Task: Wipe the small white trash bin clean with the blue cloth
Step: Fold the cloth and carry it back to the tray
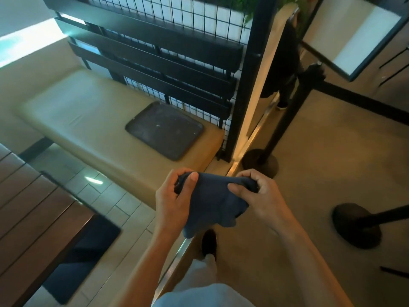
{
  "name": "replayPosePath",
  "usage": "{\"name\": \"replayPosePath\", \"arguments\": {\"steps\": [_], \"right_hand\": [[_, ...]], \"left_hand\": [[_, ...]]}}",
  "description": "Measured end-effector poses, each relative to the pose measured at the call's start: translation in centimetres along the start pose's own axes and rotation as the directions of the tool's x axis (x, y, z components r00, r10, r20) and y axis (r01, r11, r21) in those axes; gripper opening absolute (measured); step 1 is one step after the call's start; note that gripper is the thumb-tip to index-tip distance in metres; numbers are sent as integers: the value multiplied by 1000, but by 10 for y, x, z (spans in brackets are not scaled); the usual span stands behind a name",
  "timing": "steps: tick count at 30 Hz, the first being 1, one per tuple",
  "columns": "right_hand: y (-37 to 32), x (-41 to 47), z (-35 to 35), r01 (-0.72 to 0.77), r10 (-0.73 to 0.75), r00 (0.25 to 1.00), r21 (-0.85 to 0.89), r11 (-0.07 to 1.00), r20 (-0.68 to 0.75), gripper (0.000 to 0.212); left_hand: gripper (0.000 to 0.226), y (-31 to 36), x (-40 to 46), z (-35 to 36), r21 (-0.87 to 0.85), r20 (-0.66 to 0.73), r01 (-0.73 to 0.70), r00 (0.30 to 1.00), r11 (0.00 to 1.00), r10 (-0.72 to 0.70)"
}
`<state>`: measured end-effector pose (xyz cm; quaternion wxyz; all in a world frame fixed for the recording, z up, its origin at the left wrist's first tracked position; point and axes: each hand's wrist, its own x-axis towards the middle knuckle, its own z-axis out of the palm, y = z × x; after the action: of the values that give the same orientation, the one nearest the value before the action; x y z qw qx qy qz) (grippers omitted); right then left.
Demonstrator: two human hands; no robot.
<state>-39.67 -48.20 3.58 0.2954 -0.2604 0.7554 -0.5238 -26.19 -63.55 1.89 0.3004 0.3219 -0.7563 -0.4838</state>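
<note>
Hands at waist height stretch the blue cloth (212, 202) between them as a person stands beside a tan padded bench (88, 116) in what looks like a restaurant. Left hand (174, 200) grips one bunched corner, thumb laid over the top; right hand (259, 196) pinches the opposite corner, fingers curled tight. Both forearms reach forward from below, wrists angled inward, and the rest of the fabric sags below. The small white trash bin is nowhere in view, so the wiping has not begun. The step appears to be readying the cloth; folding it into a flat pad, judged from its loose hang, would give a cleaner wiping face than a crumpled wad. A dark tray (164, 129) lies on the bench, and black barrier posts (290, 120) stand on the floor to the right.
</note>
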Motion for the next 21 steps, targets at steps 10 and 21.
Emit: {"name": "replayPosePath", "arguments": {"steps": [10,21], "right_hand": [[-11,160,-20,-2,9,992,-53,999,125,14],[-4,311,-18,40,11,941,-145,989,337,24]], "left_hand": [[9,-23,128,39,-79,-73,123,989,989,-128],[9,-51,216,70,-98,-273,236,928,967,-254]]}}
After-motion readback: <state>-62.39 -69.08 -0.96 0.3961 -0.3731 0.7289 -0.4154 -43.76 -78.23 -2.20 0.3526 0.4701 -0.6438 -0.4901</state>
